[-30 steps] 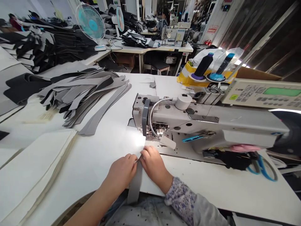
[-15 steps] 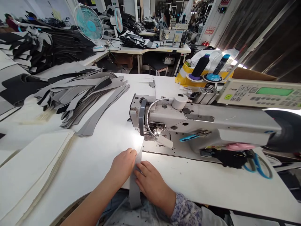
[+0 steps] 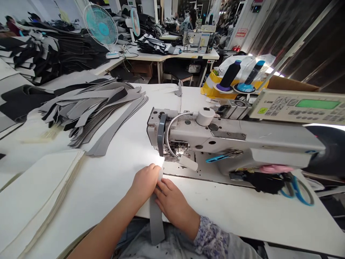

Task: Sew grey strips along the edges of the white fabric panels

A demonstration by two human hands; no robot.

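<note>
The fabric strip (image 3: 156,225) is plain grey, the sleeve (image 3: 211,241) lilac-flowered.

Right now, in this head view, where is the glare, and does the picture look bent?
Head view: white glare lies on the white table by the sewing machine needle, washing out the top of the grey strip; the wide lens visibly curves the edges of the scene.

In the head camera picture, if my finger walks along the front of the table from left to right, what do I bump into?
stack of pale cut sheets → left hand → right hand → black cloth bundle → blue-handled scissors
</note>
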